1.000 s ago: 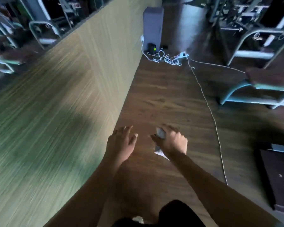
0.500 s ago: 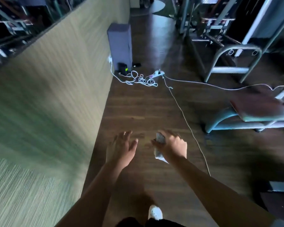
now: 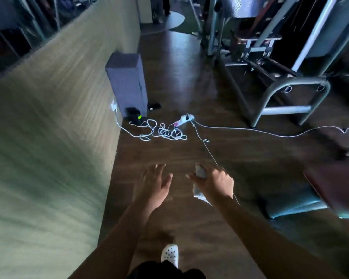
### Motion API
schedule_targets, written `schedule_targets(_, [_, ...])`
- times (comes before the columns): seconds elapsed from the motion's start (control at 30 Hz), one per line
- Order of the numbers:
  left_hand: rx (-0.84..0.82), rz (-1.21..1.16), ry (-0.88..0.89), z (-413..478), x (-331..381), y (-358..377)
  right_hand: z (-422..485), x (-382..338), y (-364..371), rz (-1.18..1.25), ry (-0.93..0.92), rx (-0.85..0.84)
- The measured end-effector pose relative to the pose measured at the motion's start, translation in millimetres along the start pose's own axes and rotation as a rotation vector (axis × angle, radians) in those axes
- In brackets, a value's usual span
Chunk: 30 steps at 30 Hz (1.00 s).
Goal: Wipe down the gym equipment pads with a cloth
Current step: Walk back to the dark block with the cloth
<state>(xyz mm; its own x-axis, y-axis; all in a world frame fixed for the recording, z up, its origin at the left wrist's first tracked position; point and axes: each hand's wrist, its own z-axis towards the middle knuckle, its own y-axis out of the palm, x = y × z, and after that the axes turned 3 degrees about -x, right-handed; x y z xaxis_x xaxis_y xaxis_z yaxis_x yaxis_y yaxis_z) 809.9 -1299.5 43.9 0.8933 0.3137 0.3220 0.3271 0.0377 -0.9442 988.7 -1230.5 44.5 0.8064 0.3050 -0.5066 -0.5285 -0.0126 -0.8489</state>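
Grey upright box (image 3: 127,83) stood on the wood floor (image 3: 179,158) against the left wall (image 3: 48,137). It was closed on the sides in view, so contents can't be told. A small black unit with a green light (image 3: 135,117) sat at its base.

Cloth (image 3: 200,172) was in the right hand (image 3: 214,184), mid-frame, over bare floor and not touching any pad. It was bunched up, with its long axis running roughly near-far through the fist. The far end stuck out past the fingers, and the near end hung out below the hand on the wrist side.

Right hand was palm down, with fingers and thumb curled round the cloth. Left hand (image 3: 153,188) was just beside it, apart from it, palm down, fingers straight and slightly spread, holding nothing and touching nothing.

Brown pad (image 3: 334,188) was at the right edge on a teal frame (image 3: 290,206), near the right hand but clear of it.

A tangled white cable (image 3: 163,132) and a power strip (image 3: 184,119) lay on the floor farther out. One lead ran from the strip towards the right hand and passed under it. Grey metal machine frame (image 3: 290,93) stood far right. One white shoe (image 3: 169,254) showed at the near edge.
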Motion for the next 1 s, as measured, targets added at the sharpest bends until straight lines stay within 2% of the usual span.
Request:
schedule_targets(0.2, [-0.032,-0.036,0.069,201,27,-28,175,15,9,0.026,0.083,0.056])
schedule_targets(0.3, [-0.036,-0.058,0.106,297,51,-21,266,43,20,-0.002,0.133,0.115])
schedule_targets(0.43, [-0.036,-0.055,0.120,424,86,-4,391,84,26,-0.025,0.144,0.106])
schedule_targets(0.6, [0.013,-0.073,0.075,568,132,1,544,126,7,-0.026,0.123,0.003])
schedule_targets(0.8, [0.004,-0.100,0.014,731,177,-14,724,160,7,-0.012,0.084,0.015])
schedule_targets(1.0, [0.013,-0.121,-0.017,918,189,-3,910,194,38,-0.018,0.070,0.037])
